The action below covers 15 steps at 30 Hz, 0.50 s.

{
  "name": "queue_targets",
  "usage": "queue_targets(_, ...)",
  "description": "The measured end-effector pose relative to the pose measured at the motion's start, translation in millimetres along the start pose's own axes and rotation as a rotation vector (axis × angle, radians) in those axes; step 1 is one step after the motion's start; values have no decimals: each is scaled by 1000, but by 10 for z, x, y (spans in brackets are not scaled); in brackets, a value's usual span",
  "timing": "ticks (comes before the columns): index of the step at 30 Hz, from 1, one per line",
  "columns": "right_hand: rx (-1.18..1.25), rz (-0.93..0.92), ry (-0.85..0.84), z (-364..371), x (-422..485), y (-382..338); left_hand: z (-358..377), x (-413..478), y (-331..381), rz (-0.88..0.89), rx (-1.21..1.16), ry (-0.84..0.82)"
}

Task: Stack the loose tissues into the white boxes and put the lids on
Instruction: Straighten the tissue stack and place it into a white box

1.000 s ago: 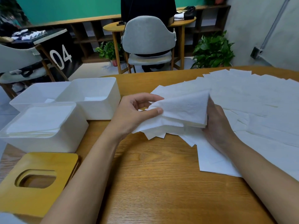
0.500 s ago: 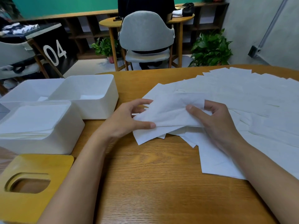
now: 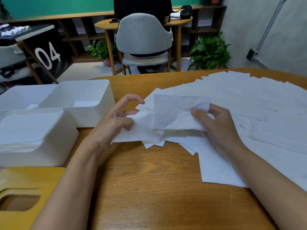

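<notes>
Fingers (image 3: 217,111) now pinching tissues (image 3: 141,131), top sheet (image 3: 172,112) lifted

Staged office-like studio: numbered "04" board (image 3: 48,54), cubby shelving (image 3: 86,32), grey chair (image 3: 143,37), potted plants (image 3: 210,52).

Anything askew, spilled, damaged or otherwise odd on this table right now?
Nothing is damaged or spilled. The only untidy bit is the tissue bundle, pinched by the left hand and right hand: it is uneven, with corners poking out below. The loose tissues fan over the right side of the table, as the task expects.
</notes>
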State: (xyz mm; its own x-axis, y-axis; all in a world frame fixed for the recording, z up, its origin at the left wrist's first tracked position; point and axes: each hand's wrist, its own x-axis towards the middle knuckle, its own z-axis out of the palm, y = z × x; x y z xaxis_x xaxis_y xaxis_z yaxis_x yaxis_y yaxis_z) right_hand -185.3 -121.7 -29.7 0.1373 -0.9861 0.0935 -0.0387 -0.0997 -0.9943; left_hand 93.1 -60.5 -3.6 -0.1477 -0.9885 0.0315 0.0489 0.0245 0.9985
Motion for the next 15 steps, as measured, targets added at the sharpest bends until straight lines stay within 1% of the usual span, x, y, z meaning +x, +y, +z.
queue_targets(3, -2, -16, -10, 15, -10, -3, -26, -32, 34, -11, -177, -59)
queue_targets(6, -14, -31, -11, 34, -12, -4, 6, -60, 58, -26, -234, -113)
queue_targets(9, -48, -48, -5, 46, -15, 9, 53, -57, 70, -24, -198, -112)
queue_targets(15, -134, -65, 15, 58, 2, 51, 120, -63, 99, -16, -101, -8)
